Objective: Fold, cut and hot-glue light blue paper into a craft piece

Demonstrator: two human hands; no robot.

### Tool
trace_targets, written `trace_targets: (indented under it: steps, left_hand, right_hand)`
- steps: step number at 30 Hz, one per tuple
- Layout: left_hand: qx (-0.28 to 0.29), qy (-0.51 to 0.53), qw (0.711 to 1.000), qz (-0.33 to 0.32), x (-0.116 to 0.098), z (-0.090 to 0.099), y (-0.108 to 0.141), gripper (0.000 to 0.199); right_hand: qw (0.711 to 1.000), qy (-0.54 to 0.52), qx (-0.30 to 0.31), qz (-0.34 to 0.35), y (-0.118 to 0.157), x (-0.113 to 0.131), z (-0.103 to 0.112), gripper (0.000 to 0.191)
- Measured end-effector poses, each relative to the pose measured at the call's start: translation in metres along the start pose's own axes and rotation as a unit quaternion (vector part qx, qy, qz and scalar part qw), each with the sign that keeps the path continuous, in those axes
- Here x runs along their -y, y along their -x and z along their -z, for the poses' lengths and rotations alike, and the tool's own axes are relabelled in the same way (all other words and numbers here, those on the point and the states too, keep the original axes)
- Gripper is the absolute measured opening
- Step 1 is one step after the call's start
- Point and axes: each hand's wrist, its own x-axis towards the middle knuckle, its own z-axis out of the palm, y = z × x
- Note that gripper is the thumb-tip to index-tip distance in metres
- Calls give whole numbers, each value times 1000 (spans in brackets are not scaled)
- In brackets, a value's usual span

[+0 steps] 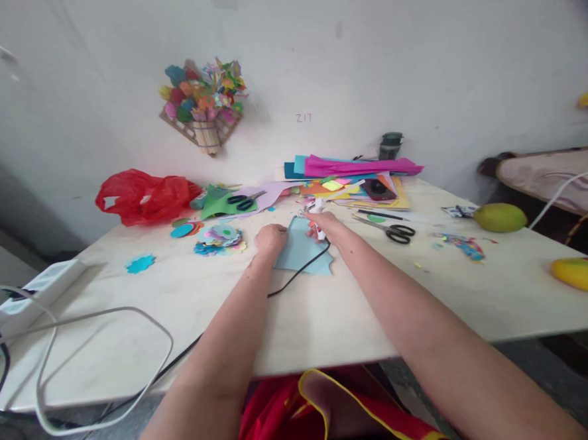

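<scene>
A light blue sheet (300, 251) with an uneven lower edge lies on the white table in front of me. At the sheet's upper left edge is my left hand (271, 237), its fingers curled in; whether they pinch the sheet cannot be made out. My right hand (324, 225) is wrapped round a white glue gun (316, 208) above the sheet's upper right part. From the glue gun a black cord runs down across the sheet and under my left forearm. The glue gun's tip is blurred.
Paper flowers (218, 236) and black scissors (243, 202) are on the left. Scissors (399, 232), a green mango (500, 217) and a yellow one (583, 275) lie right. A red bag (143, 196), stacked coloured sheets (360, 166) and a power strip (43, 282) stand farther out.
</scene>
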Motion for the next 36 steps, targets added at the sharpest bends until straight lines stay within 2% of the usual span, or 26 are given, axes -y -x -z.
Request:
trace_targets:
  steps: [13, 26, 36]
  left_hand:
    - [-8, -2, 1000, 1, 0, -1, -1, 29]
    - [-5, 7, 1000, 1, 1, 0, 0, 28]
    - [-2, 13, 1000, -5, 2, 3, 1, 29]
  right_hand:
    - [1000, -11, -7, 10, 5, 3, -2, 34]
    - [999, -26, 39, 1, 11, 3, 6, 18]
    - [1000, -15, 2, 1, 10, 2, 2, 22]
